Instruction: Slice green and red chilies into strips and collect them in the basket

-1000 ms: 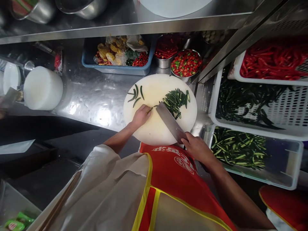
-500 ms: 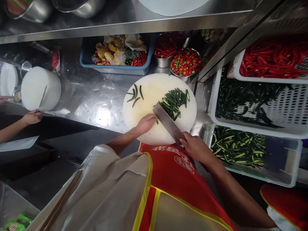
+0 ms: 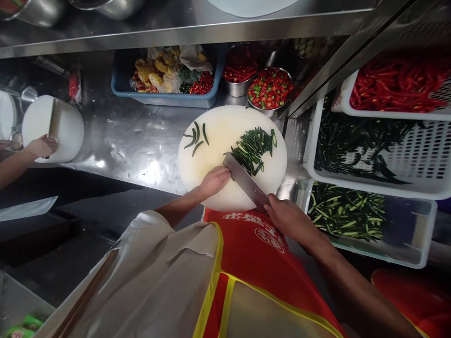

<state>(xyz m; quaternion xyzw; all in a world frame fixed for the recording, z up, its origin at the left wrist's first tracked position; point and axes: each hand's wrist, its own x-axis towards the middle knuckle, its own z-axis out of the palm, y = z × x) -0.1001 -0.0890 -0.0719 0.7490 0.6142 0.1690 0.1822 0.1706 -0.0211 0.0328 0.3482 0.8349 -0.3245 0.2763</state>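
On a round white cutting board (image 3: pixel 204 188), my right hand (image 3: pixel 286 215) grips the handle of a cleaver (image 3: pixel 246 182), its blade slanting toward the upper left. My left hand (image 3: pixel 214 181) is closed, its fingertips against the board beside the blade's far end. A bit of green chili shows at those fingertips; most of it is hidden by the fingers. Right of the blade lies a pile of cut green chilies (image 3: pixel 253 146). Several whole thin green chilies (image 3: pixel 197 140) rest at the board's upper left.
Behind the board stand a blue bin (image 3: pixel 165 99) of bagged food and a metal bowl of chopped red chilies (image 3: pixel 270 89). To the right are a white basket (image 3: pixel 423 155) of green chilies and a clear tub (image 3: pixel 405 234) of cut ones. At left, a co-worker's hand (image 3: pixel 44 146) holds a knife over another board.
My left fingertips have come closer to the cleaver's blade, which has shifted only slightly. The co-worker's knife has turned more upright, and the whole view has shifted a little.
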